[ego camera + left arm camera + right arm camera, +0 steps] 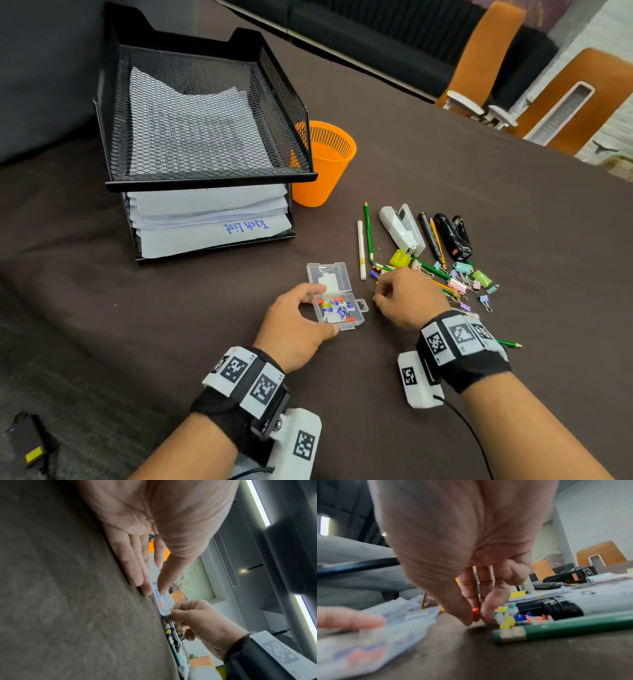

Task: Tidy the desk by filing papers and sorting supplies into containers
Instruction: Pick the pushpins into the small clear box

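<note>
Desk: dark brown cloth (pixel 445 171) covers a big table, with orange chairs (pixel 493 51) far behind.
Papers: white sheets (pixel 205 219) are already stacked in the black mesh tray (pixel 212 178), one marked "Task List".
Cup: an orange cup (pixel 325 164) stands just beside the tray, and I cannot see anything in it.
Little box: a clear plastic box (pixel 339 308) lies open on the cloth, lid flipped back, with coloured pins inside.
Left hand: the left hand (pixel 294 329) holds the box steady, thumb on the near corner and fingers along the far side.
Right hand: the right hand (pixel 471 561) pinches one red pin (pixel 475 614) between thumb and fingertip, low over the cloth, just beside the box.
Loose pins: more pins (pixel 508 616) sit in a small heap near the green pencil (pixel 565 628).
Other stuff: a white stapler (pixel 402 228), pens, pencils and pastel clips (pixel 469 277) lie well mixed to the right.
Step now, I think: the red pin goes into the box next.
What could go wrong: the pin is tiny and smooth, so it could slip and roll away. Its sharp point could poke a finger. If the left hand lets go, a bump could tip the light box and spill the pins.
</note>
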